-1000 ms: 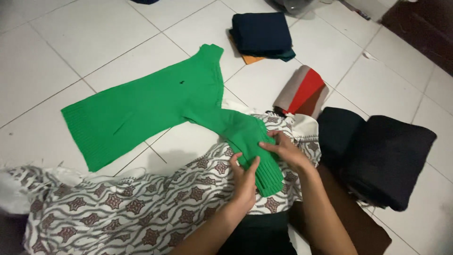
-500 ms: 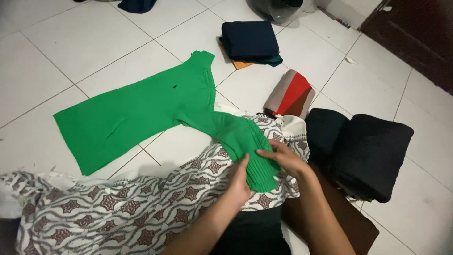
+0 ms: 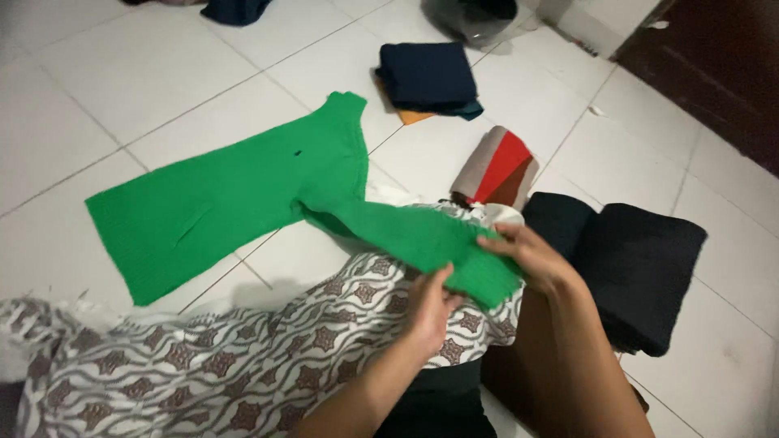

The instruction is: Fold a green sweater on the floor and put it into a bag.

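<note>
While the green knit garment [image 3: 243,195] lies mostly flat on the tiled floor [image 3: 105,89], unfolded, its sleeve end is gripped by left hand [image 3: 428,304] and right hand [image 3: 531,255] over patterned cloth [image 3: 243,357].

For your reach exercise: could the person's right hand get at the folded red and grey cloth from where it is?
Probably yes: the right hand grips the green sleeve, with only the patterned cloth's edge between it and the folded cloth.

Home floor — white tiles [image 3: 122,89], folded clothes [image 3: 428,77] (laundry)
</note>
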